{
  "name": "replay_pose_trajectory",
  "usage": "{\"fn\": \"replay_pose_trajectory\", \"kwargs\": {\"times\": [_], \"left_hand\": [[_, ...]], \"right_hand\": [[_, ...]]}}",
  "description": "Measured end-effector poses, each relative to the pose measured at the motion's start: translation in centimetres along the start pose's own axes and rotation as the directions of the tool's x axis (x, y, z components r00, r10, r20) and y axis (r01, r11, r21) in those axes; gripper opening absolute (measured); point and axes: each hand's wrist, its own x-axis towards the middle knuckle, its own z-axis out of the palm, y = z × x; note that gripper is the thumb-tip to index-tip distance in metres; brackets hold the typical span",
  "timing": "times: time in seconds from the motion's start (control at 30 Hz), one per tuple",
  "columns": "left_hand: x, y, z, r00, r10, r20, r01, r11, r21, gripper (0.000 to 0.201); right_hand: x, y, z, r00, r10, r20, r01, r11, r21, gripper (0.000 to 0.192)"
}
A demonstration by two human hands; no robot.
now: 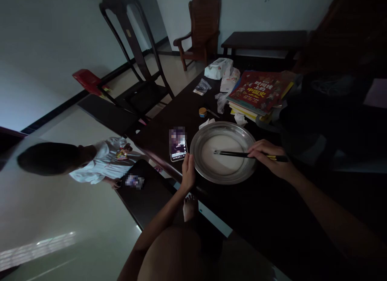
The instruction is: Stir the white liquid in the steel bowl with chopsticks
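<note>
A wide metal bowl [199, 172] holding white liquid [223, 162] rests on the dark table. My right hand [267, 156] grips black chopsticks [234, 154] with gold bands, their pale tips dipping at the liquid's surface. At the bowl's left rim is my left hand [188, 172], fingers together and closed against the edge. Just beyond those fingers a lit phone [178, 146] lies on the table, its screen partly blurred out.
Books [256, 89] are stacked behind the bowl, with plastic bags [219, 68], a small jar [202, 112] and crumpled tissue [240, 119] nearby. To the left, a person in a white shirt [105, 156] is beside a dark bench [142, 204]. Chairs [202, 29] stand farther back.
</note>
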Motion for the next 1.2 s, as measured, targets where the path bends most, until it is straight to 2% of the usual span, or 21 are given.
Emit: {"fn": "replay_pose_trajectory", "kwargs": {"times": [0.1, 0.17, 0.27, 0.43, 0.6, 0.67, 0.77, 0.83, 0.93, 1.0, 1.1, 1.2], "left_hand": [[-0.03, 0.00, -0.02, 1.000, 0.000, 0.000, 0.000, 1.000, 0.000, 0.059], [-0.01, -0.03, -0.02, 1.000, 0.011, 0.007, -0.011, 1.000, -0.009, 0.059], [0.04, -0.03, -0.02, 1.000, 0.026, 0.006, -0.026, 1.000, -0.014, 0.059], [-0.03, 0.12, -0.11, 1.000, 0.003, -0.005, -0.003, 1.000, -0.010, 0.059], [-0.13, 0.16, -0.12, 1.000, -0.009, -0.001, 0.009, 1.000, -0.008, 0.058], [-0.10, 0.05, -0.07, 1.000, 0.001, 0.000, -0.001, 1.000, -0.013, 0.058], [-0.01, -0.12, 0.02, 1.000, 0.007, 0.005, -0.007, 1.000, -0.027, 0.059], [0.03, -0.13, 0.06, 1.000, 0.011, 0.012, -0.010, 1.000, -0.027, 0.060], [0.03, -0.05, 0.05, 1.000, 0.008, -0.001, -0.008, 1.000, -0.016, 0.062], [0.01, -0.03, 0.02, 1.000, -0.002, -0.016, 0.002, 1.000, -0.011, 0.062], [0.01, -0.12, 0.02, 1.000, -0.021, -0.022, 0.021, 1.000, -0.006, 0.061], [0.06, -0.25, 0.08, 0.999, -0.033, -0.019, 0.033, 0.999, -0.007, 0.061]], "right_hand": [[0.02, 0.00, -0.21, 0.998, 0.013, -0.054, -0.011, 1.000, 0.022, 0.029], [0.00, -0.12, -0.22, 1.000, 0.004, -0.024, -0.003, 0.999, 0.046, 0.031], [-0.01, -0.26, 0.00, 0.999, -0.020, 0.039, 0.019, 0.999, 0.030, 0.024], [-0.03, -0.13, -0.10, 0.998, 0.015, -0.062, -0.014, 1.000, 0.018, 0.029], [-0.02, -0.15, -0.01, 0.999, -0.014, 0.040, 0.013, 1.000, 0.026, 0.023], [0.00, -0.07, -0.10, 1.000, -0.006, -0.003, 0.006, 1.000, -0.003, 0.022], [-0.01, 0.02, -0.47, 0.997, 0.016, -0.077, -0.014, 1.000, 0.020, 0.029], [-0.04, -0.02, -0.54, 0.999, 0.018, -0.034, -0.017, 0.998, 0.054, 0.032], [-0.03, -0.13, -0.28, 0.999, 0.015, 0.048, -0.018, 0.999, 0.049, 0.025], [0.02, -0.12, -0.18, 1.000, 0.023, 0.012, -0.023, 0.999, 0.022, 0.023], [0.08, -0.10, -0.36, 0.997, 0.036, -0.070, -0.035, 0.999, 0.019, 0.031], [0.08, -0.21, -0.41, 0.999, 0.036, -0.004, -0.036, 0.998, 0.046, 0.035]]}}
